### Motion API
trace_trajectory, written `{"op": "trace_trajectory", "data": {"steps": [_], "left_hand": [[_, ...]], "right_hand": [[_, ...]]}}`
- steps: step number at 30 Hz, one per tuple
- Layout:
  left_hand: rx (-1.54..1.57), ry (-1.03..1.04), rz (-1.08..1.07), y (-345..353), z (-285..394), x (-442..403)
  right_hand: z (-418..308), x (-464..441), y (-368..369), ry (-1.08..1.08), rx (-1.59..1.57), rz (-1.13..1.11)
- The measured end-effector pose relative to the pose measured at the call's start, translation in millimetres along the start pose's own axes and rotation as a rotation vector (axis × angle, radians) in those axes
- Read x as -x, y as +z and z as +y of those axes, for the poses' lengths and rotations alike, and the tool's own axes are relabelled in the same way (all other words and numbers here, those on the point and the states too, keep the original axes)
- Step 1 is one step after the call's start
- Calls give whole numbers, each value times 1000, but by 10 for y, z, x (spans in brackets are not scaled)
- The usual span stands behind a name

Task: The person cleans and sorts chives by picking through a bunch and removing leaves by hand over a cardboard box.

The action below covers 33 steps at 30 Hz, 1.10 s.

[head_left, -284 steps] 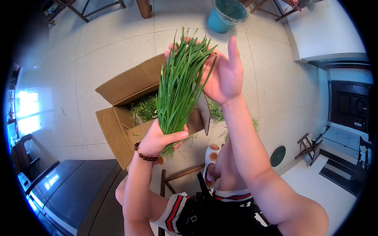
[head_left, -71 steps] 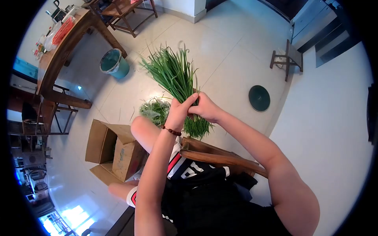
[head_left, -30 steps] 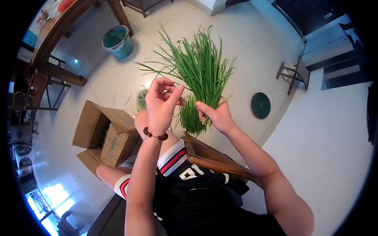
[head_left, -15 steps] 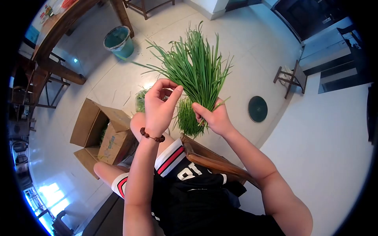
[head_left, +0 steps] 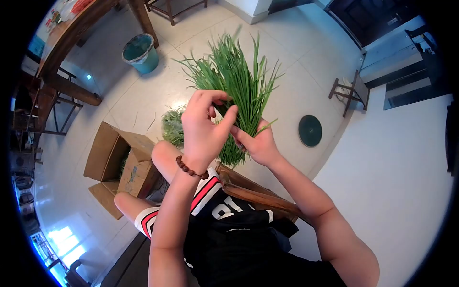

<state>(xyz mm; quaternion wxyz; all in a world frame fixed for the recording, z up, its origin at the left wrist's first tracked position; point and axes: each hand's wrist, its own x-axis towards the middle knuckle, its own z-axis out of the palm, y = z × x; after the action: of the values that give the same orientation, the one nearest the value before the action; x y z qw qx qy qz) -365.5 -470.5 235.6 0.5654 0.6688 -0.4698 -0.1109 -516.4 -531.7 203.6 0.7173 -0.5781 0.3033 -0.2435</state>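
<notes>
Long green chives (head_left: 241,79) stand fanned upward in a bunch in front of me. My right hand (head_left: 260,143) is closed around the stem end, its thumb pressed across the stalks. At the left side of the bunch is my left hand (head_left: 208,119), thumb and curled fingers apart with a gap between them; whether the fingertips touch the leaves is hard to see. A brown bead bracelet (head_left: 189,167) circles the left wrist. Below the hands lies another pile of chives (head_left: 232,156), partly hidden. Beside it, a clear bag of greens (head_left: 172,125) is partly covered by my left hand.
An open cardboard box (head_left: 136,177) stands left of my knees. Farther off are a teal bucket (head_left: 142,57) and a wooden table (head_left: 62,40). A wooden chair arm (head_left: 258,193) is close on the right. A dark green disc (head_left: 310,130) and a small stool (head_left: 351,93) are beyond.
My left hand has moved right, closer to the bunch, and its thumb and fingers are further along the leaves' side. The right hand keeps its hold; the chives' tips have shifted slightly.
</notes>
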Motion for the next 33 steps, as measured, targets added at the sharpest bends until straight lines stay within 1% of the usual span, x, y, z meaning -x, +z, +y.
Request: {"op": "trace_trajectory", "data": {"steps": [2, 3, 5, 8, 12, 14, 15, 18, 19, 21, 23, 24, 25, 27, 28, 29, 31, 33], "left_hand": [[140, -150, -2, -20, -50, 40], [139, -152, -2, -26, -67, 61], [269, -208, -13, -38, -99, 82], [286, -235, -13, -67, -106, 86], [338, -263, -15, -91, -13, 111], [386, -260, 348, 11, 94, 175], [386, -258, 348, 15, 89, 234], [699, -546, 367, 140, -24, 379], [697, -551, 373, 121, -62, 383], [800, -694, -138, 57, -105, 361], [862, -674, -102, 74, -13, 342], [922, -655, -77, 81, 23, 334], [922, -654, -77, 62, 24, 336], [897, -703, -166, 5, 6, 355], [896, -706, -166, -7, 5, 367], [881, -710, -161, -15, 3, 372], [867, -713, -156, -32, 10, 377], [936, -726, -147, -39, 36, 368]], "right_hand": [[-4, 15, -23, -30, 62, -12], [16, 21, -22, -28, 62, -13], [64, 9, -19, -42, -20, 0], [40, 10, 29, -48, -88, 28], [4, 6, 17, -44, -102, 23], [14, -5, 3, -62, -113, 34], [15, -4, 7, -64, -113, 34], [37, 7, 29, -80, -82, 49], [64, 13, 53, -75, -40, 33], [108, 29, 116, -66, 3, 5], [133, 43, 176, -194, 34, 20], [102, 46, 160, -110, -59, 4], [61, 56, 166, -111, -59, 3], [-66, 86, 193, -129, -203, 5], [31, 64, 153, -181, -71, 55], [57, 61, 151, -179, -71, 55], [86, 54, 172, -147, -238, 69], [62, 56, 194, -148, -259, 80]]}}
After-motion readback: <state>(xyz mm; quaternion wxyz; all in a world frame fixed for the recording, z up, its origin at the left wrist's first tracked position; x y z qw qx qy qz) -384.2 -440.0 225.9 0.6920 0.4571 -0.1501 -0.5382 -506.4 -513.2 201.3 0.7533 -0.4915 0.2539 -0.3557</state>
